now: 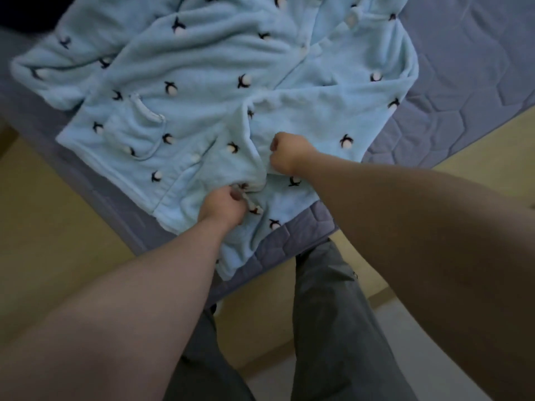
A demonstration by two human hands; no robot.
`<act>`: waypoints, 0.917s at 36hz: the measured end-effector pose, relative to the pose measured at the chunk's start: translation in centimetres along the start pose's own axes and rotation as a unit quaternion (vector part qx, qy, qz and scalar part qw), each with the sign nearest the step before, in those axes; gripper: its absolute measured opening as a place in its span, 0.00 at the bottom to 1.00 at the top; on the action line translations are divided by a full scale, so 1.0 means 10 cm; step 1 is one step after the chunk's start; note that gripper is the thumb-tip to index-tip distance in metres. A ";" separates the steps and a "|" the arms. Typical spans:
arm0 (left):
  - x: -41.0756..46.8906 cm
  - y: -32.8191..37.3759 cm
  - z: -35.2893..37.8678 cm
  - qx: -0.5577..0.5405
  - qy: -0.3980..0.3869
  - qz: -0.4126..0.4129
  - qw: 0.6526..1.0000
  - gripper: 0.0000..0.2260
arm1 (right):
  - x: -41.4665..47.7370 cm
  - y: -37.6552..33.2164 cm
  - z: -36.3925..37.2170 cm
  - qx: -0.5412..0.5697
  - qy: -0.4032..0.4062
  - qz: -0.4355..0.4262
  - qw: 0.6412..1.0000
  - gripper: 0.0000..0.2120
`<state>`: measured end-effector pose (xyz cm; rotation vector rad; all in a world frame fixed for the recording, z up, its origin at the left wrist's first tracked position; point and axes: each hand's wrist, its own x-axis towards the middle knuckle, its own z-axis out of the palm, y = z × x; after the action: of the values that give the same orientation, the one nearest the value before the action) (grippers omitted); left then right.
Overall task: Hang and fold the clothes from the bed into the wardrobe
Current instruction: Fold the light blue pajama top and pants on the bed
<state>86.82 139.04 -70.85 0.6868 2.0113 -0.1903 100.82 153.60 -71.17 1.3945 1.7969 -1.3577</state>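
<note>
Head view: both hands (224, 208) (289, 156) tight around jacket (202, 82)

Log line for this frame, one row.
left hand: grips pajama top hem | right hand: grips front edge | garment: spread on bed

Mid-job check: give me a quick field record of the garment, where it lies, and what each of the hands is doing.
garment: light blue fleece top, penguin print, spread front up
surface: quilted grey-blue mattress, with the hem at its near corner
detail: patch pocket on the panel beside the left hand
left: left hand grips the front edge near the hem
right: right hand grips the fabric of the other front panel, further up
fold state: not yet folded
</note>
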 end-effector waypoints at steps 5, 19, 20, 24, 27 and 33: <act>0.15 -0.32 -0.41 -0.064 0.083 0.005 0.994 0.13 | 0.01 -0.65 0.15 0.107 -0.030 0.022 0.994 0.18; 0.84 -1.15 -1.41 -0.205 0.061 0.002 0.977 0.19 | 0.19 -2.07 0.63 0.638 0.022 0.092 0.765 0.09; 0.87 -1.23 -1.48 -0.193 0.058 0.004 0.980 0.19 | 0.21 -2.12 0.71 0.612 0.043 0.114 0.781 0.05; 0.98 -1.57 -1.68 -0.165 0.056 -0.009 0.985 0.16 | 0.28 -2.20 0.93 0.524 0.098 0.150 0.833 0.03; 1.04 -1.69 -1.78 -0.204 0.080 -0.027 0.975 0.11 | 0.34 -2.18 1.04 0.421 0.114 0.120 0.892 0.14; 1.25 -1.61 -2.35 -0.217 0.180 -0.034 0.959 0.05 | 0.37 -2.28 1.02 0.048 0.088 0.010 0.995 0.18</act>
<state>55.75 139.95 -71.40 0.3879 2.3187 0.3537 76.72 146.32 -68.96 1.6248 1.8425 -1.3641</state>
